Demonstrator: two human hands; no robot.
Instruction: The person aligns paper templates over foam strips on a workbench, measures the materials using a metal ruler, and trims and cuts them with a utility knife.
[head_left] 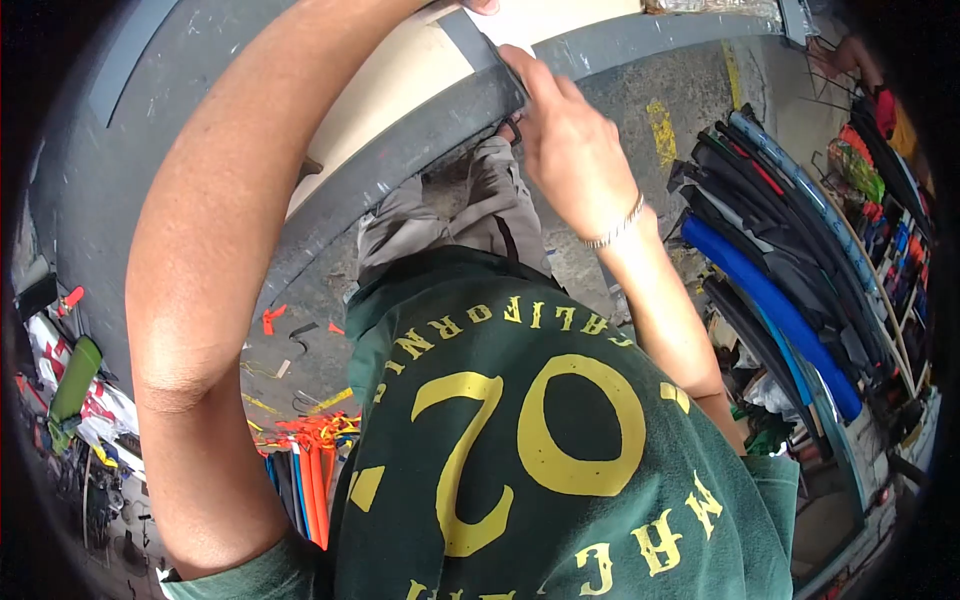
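Note:
My right hand is at the table's near edge, its fingers closed around a dark tool with a black loop like a scissors handle. Most of that tool is hidden by the hand. Just beyond the fingertips lies a white sheet on the table. My left arm reaches over the tabletop, and only a fingertip of my left hand shows at the top edge of the view. Whatever the left hand touches is out of frame. A grey strip crosses the cream table surface beside the sheet.
The table's grey edge runs in front of my legs. Rolls of dark and blue material are piled at the right. Orange strips hang behind me on the left. Another person's arm shows at the far right.

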